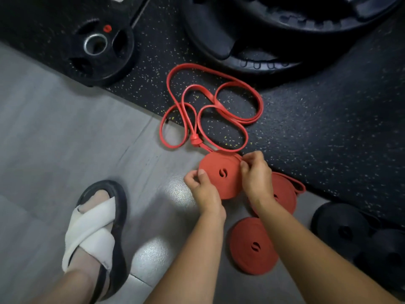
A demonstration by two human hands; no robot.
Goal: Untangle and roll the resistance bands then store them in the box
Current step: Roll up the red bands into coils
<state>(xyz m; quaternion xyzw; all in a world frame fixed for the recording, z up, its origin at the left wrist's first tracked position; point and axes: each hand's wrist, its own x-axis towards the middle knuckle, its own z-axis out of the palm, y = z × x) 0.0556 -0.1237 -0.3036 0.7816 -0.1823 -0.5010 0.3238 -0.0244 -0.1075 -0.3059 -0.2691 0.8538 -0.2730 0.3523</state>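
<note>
I hold a flat coiled roll of red resistance band (221, 174) between both hands just above the floor. My left hand (202, 187) pinches its left edge with thumb on top. My right hand (255, 174) grips its right edge where the loose tail leaves the roll. That tail runs up to a knot (194, 141) and into a tangle of red band loops (210, 106) lying on the black speckled mat. Two finished red rolls lie on the floor: one (254, 246) below my right forearm, another (283, 194) partly hidden behind my right wrist. No box is in view.
Black weight plates lie around: one with a metal hub (96, 51) at upper left, large ones (274, 29) at the top, small ones (344, 227) at the right. My sandalled foot (96, 233) stands on the grey floor at lower left.
</note>
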